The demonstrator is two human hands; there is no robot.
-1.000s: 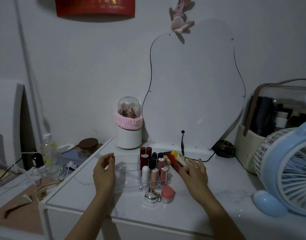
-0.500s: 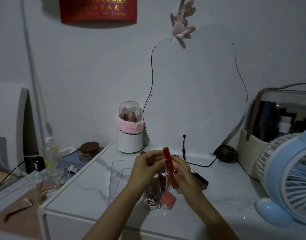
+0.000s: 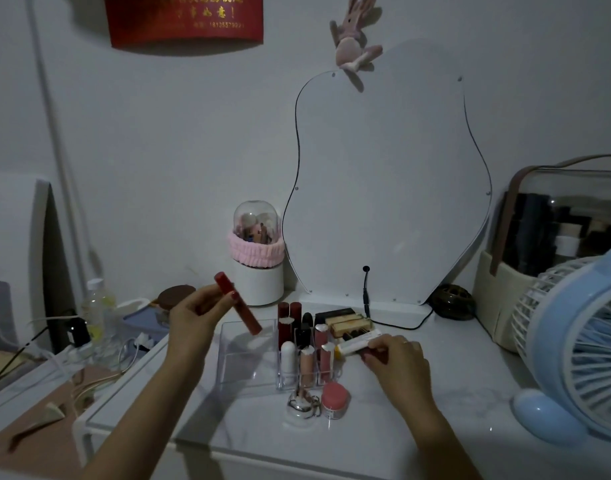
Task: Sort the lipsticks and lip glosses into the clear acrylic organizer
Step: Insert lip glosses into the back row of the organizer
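My left hand grips a long red lip gloss tube, tilted, its lower end over the open left tray of the clear acrylic organizer. Several lipsticks and glosses stand upright in the organizer's small right-hand cells. My right hand holds a white tube with a yellow cap lying just right of the organizer. Gold and dark lip products lie flat behind it.
A pink jar and a metal eyelash curler sit in front of the organizer. A white brush holder with a pink band stands at the back, beside a curved mirror. A blue fan and a cosmetics case fill the right side.
The red gloss passed from both hands at the centre into my left hand, which carried it left over the tray. My right hand went down right and took the white tube.
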